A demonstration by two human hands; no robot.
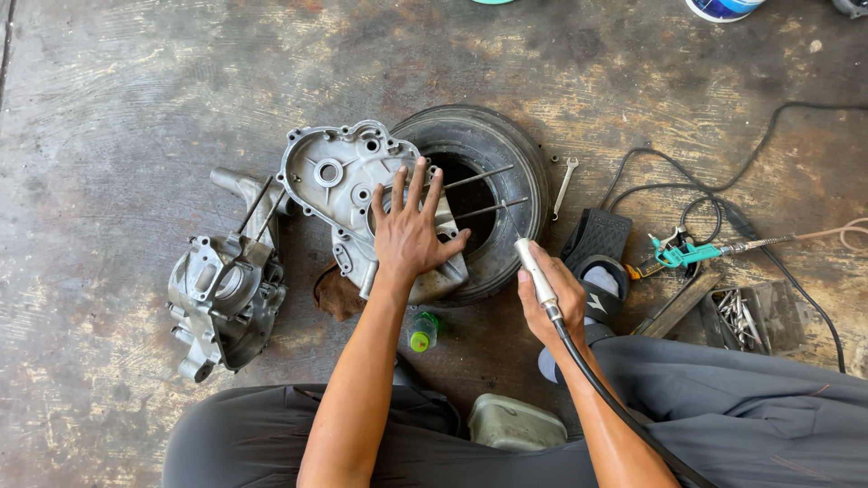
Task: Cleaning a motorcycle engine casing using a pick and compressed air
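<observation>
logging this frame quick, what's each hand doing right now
Left hand: open, fingers spread, flat on the engine cover.
Right hand: closed around the rotary tool handpiece.

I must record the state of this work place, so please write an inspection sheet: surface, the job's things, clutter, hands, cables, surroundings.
Surface: stained, worn concrete floor.
Job's things: grey cast-metal engine cover lies on a black rubber tyre; two thin metal rods span the tyre's hole; slim silver handheld rotary tool.
Clutter: second grey metal engine casing, small open-end spanner, green-capped bottle, brown rag, tray of metal bits, teal-handled air gun.
Hands: left hand flat on the cover, fingers spread; right hand grips the rotary tool.
Cables: black flexible shaft from the tool; black cords looped on the floor.
Surroundings: white container's edge at top.
</observation>
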